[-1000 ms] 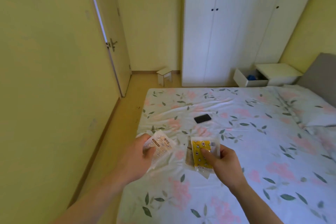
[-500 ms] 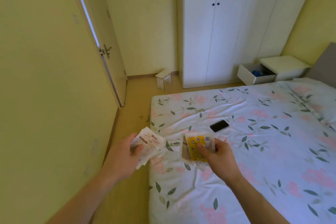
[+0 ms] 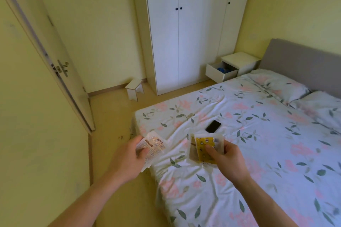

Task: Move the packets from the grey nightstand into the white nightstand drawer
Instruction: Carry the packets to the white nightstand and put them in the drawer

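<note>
Fingers [image 3: 143, 150] curled round packets [image 3: 203, 150] (both hands)

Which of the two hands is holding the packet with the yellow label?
The right hand holds the yellow-labelled packet. The left hand grips a white packet with a brown stripe.

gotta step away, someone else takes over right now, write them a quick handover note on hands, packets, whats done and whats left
Left hand: grips the white packet, held up over the foot corner of the bed.
Right hand: pinches the yellow packet, thumb on its face, above the bed.
White nightstand: across the room beside the headboard, its drawer pulled open, something blue already inside.
Done: both packets are in hand; the drawer is open.
Left: walk round the foot of the bed to the nightstand and put both packets in the drawer. A black phone lies on the bed; not part of the job.
</note>
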Tool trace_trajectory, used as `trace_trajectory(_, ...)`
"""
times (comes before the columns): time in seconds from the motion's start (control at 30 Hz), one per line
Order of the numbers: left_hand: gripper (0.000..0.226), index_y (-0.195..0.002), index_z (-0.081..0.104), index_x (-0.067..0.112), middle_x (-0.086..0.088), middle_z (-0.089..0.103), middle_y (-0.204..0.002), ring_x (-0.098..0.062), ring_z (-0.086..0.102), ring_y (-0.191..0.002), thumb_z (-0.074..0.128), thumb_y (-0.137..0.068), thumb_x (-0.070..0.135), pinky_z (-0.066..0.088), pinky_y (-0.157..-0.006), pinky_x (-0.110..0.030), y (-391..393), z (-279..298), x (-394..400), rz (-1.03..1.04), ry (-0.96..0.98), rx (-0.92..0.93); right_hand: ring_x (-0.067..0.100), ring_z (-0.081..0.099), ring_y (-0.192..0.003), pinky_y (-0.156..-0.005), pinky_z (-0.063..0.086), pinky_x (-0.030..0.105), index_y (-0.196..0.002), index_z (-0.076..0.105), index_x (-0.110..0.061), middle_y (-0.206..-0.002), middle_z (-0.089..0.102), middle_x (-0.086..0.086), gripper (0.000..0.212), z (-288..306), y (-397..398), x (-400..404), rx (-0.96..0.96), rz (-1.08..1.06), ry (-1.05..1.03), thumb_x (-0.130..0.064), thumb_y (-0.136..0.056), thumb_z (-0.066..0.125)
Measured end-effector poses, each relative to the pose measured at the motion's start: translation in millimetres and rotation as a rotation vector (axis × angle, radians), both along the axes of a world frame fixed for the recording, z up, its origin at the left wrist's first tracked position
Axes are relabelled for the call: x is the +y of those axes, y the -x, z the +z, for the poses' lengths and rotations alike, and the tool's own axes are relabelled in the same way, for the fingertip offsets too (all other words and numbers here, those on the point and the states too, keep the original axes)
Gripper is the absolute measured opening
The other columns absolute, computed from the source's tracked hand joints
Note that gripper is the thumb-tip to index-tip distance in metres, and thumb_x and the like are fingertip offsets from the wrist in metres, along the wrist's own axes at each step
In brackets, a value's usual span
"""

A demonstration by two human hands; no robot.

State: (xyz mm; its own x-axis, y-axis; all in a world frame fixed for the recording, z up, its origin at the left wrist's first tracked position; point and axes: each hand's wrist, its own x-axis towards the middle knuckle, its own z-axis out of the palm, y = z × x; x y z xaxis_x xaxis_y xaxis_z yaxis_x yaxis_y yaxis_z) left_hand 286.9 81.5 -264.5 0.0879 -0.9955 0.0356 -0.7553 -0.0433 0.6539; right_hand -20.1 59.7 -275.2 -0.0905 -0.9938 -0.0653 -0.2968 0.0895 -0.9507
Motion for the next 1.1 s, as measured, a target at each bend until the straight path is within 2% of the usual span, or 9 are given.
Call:
trace_trajectory(0.2, 0.01, -0.104, 0.061, 0.034, 0.019, 0.069, -0.097, -0.006, 0.067, -0.077, 0.06, -0.1, 0.024, 0.045, -0.049, -0.018, -24.1, 10.6, -49.6, -0.134, 0.018, 0.073, 0.012, 0.076, -0.076, -0.064, 0.058, 0.023, -0.089, 0.078, -0.022, -0.08, 0.079, -0.005, 0.007, 12.9, -28.7, -11.2, -0.019, -0.077, 0.022, -0.02, -0.093, 0.073)
trace_trajectory(0.3, 0.01, -0.104, 0.061, 0.033, 0.017, 0.069, -0.093, -0.004, 0.066, -0.072, 0.06, -0.1, 0.024, 0.048, -0.051, -0.021, -34.9, 16.5, -81.6, -0.189, 0.026, 0.085, 0.012, 0.076, -0.077, -0.065, 0.06, 0.025, -0.09, 0.078, -0.022, -0.081, 0.079, -0.004, 0.005, 15.1, -37.6, -31.1, -0.046, -0.153, 0.018, -0.021, -0.093, 0.073)
trace_trajectory(0.37, 0.009, -0.104, 0.062, 0.03, 0.015, 0.07, -0.093, -0.005, 0.065, -0.07, 0.059, -0.101, 0.022, 0.046, -0.05, -0.019, -47.7, 21.2, -107.4, -0.208, 0.027, 0.107, 0.018, 0.077, -0.081, -0.074, 0.064, 0.037, -0.091, 0.078, -0.02, -0.083, 0.079, 0.0, 0.005, 15.1, -48.0, -55.3, -0.068, -0.194, 0.021, -0.024, -0.092, 0.074)
trace_trajectory(0.43, 0.01, -0.107, 0.063, 0.028, 0.013, 0.07, -0.098, -0.006, 0.066, -0.074, 0.058, -0.102, 0.021, 0.045, -0.05, -0.017, -64.0, 27.2, -136.0, -0.208, 0.027, 0.154, 0.019, 0.077, -0.083, -0.079, 0.064, 0.042, -0.093, 0.078, -0.019, -0.085, 0.079, 0.001, 0.006, 13.6, -63.8, -87.6, -0.081, -0.205, 0.024, -0.024, -0.092, 0.074)
trace_trajectory(0.6, 0.01, -0.103, 0.063, 0.031, 0.014, 0.071, -0.103, -0.009, 0.069, -0.092, 0.058, -0.102, 0.023, 0.054, -0.055, -0.018, -124.6, 34.5, -229.2, -0.137, 0.017, 0.227, 0.012, 0.077, -0.083, -0.076, 0.062, 0.034, -0.098, 0.078, -0.022, -0.087, 0.08, -0.006, 0.008, 7.8, -121.8, -191.4, -0.078, -0.134, 0.035, -0.024, -0.095, 0.071)
trace_trajectory(0.7, 0.011, -0.103, 0.065, 0.032, 0.014, 0.071, -0.103, -0.008, 0.07, -0.094, 0.06, -0.101, 0.023, 0.057, -0.058, -0.022, -163.0, 40.0, -288.8, -0.092, 0.019, 0.241, 0.014, 0.076, -0.083, -0.072, 0.062, 0.029, -0.096, 0.077, -0.019, -0.085, 0.079, -0.005, 0.008, 10.3, -161.7, -258.3, -0.071, -0.08, 0.023, -0.021, -0.096, 0.069)
trace_trajectory(0.83, 0.012, -0.109, 0.064, 0.031, 0.014, 0.07, -0.105, -0.007, 0.07, -0.092, 0.061, -0.1, 0.023, 0.058, -0.058, -0.021, -213.3, 46.5, -357.1, -0.038, 0.034, 0.261, 0.017, 0.075, -0.079, -0.075, 0.063, 0.037, -0.089, 0.077, -0.019, -0.083, 0.078, 0.0, 0.011, 23.3, -212.8, -344.2, 0.004, -0.027, 0.04, -0.025, -0.095, 0.07)
trace_trajectory(0.93, 0.015, -0.111, 0.064, 0.033, 0.015, 0.069, -0.109, -0.007, 0.067, -0.098, 0.062, -0.1, 0.023, 0.059, -0.062, -0.021, -247.9, 44.0, -403.6, -0.027, 0.046, 0.271, 0.018, 0.074, -0.079, -0.07, 0.063, 0.03, -0.085, 0.076, -0.017, -0.081, 0.077, 0.002, 0.013, 35.9, -252.4, -397.6, 0.02, 0.023, 0.068, -0.023, -0.095, 0.069)
trace_trajectory(1.1, 0.015, -0.109, 0.065, 0.034, 0.014, 0.071, -0.108, -0.008, 0.068, -0.1, 0.062, -0.1, 0.022, 0.059, -0.064, -0.021, -299.8, 33.1, -485.4, -0.055, 0.032, 0.28, 0.013, 0.075, -0.08, -0.078, 0.064, 0.04, -0.09, 0.076, -0.022, -0.083, 0.077, -0.005, 0.017, 28.9, -306.6, -481.1, 0.089, 0.027, 0.067, -0.037, -0.094, 0.069)
